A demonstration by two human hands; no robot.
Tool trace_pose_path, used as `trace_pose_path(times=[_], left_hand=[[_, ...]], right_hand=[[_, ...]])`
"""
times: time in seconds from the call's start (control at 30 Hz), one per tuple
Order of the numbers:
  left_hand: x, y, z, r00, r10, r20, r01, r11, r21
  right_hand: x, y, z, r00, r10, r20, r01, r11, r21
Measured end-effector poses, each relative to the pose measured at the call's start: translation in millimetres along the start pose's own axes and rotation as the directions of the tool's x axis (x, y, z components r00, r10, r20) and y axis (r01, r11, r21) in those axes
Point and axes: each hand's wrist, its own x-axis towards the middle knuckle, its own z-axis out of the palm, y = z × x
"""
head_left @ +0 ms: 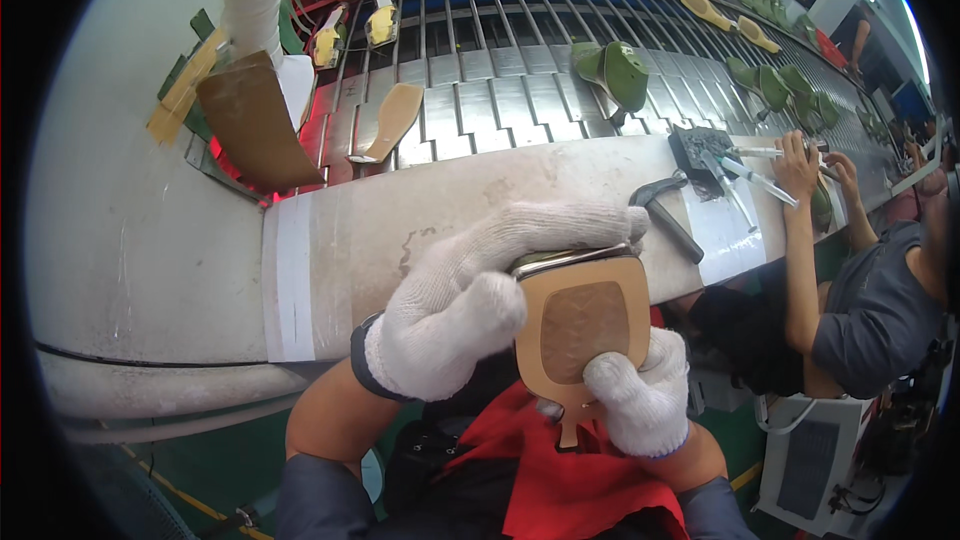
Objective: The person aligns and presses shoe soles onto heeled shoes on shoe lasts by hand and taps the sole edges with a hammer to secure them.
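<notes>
I'm in a factory workshop, a shoemaking line by the look of it: a metal conveyor [520,92] carries green shoe parts [626,78] and a tan sole [396,118] beyond my counter [460,178], where a hammer [676,230] lies.

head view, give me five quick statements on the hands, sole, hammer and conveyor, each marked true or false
1. The right hand touches the tan sole. True.
2. The left hand is gloved in white. True.
3. The right hand is bare. False: it is gloved in white too.
4. The hammer is in the left hand. False: it lies on the table.
5. A green shoe is on the conveyor. True.
</notes>
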Motion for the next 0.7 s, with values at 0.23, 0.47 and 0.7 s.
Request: trace_pose_path(times=[0.23, 0.47, 0.7], left_hand=[[18, 2, -3, 0.998, -0.06, -0.016, 0.059, 0.997, -0.043], [48, -28, -23, 0.998, 0.029, -0.06, -0.043, 0.972, -0.231], [47, -26, -16, 0.997, 0.048, -0.058, -0.063, 0.955, -0.289]], right_hand=[[4, -9, 6, 0.997, 0.018, -0.074, -0.015, 0.999, 0.036], [36, -38, -8, 0.994, 0.095, -0.057, -0.086, 0.986, 0.146], [37, -39, -9, 0.994, -0.012, -0.108, 0.005, 0.998, -0.065]])
